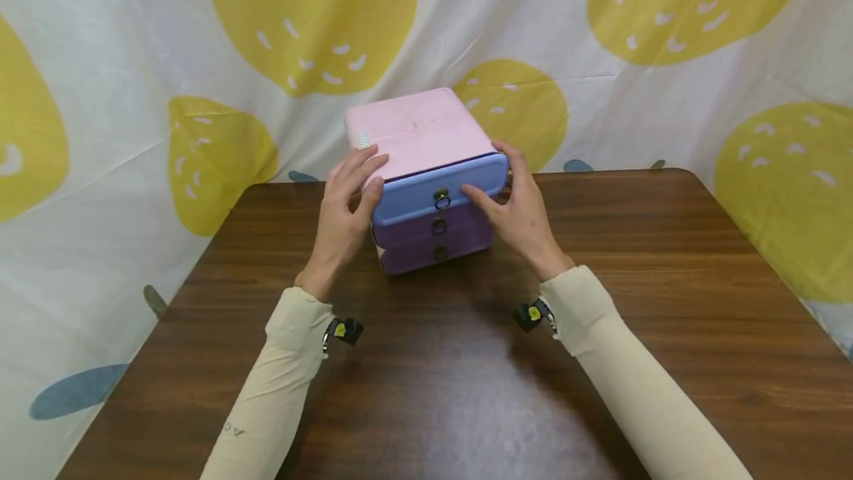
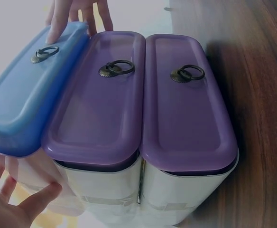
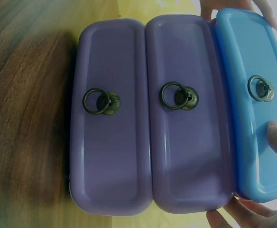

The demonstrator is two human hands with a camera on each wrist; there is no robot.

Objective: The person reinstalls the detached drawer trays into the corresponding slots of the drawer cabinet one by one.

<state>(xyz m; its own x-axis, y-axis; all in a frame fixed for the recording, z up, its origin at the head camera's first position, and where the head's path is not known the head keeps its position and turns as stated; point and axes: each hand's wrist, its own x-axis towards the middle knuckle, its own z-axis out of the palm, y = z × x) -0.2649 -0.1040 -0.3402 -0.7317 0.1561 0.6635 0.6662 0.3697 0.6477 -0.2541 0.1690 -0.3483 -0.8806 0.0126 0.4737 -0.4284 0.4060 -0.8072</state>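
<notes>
A small stack of drawer boxes stands near the back of the table. Its top pink drawer box (image 1: pixel 426 128) has a blue drawer front (image 1: pixel 413 202) with a ring pull, and sits askew over two purple drawers (image 2: pixel 98 95) with ring pulls. My left hand (image 1: pixel 343 202) grips the pink box's left side, its thumb by the front corner and its fingers over the top edge. On the other side my right hand (image 1: pixel 523 217) grips the box, thumb pressed on the blue front and fingers round the right side. The right wrist view shows part of that hand's fingers beneath the box's end.
The stack stands on a brown wood-grain table (image 1: pixel 426 391). Behind it hangs a white cloth (image 1: pixel 460 13) printed with yellow fruit, close to the table's back edge. Dark cameras are strapped to both wrists.
</notes>
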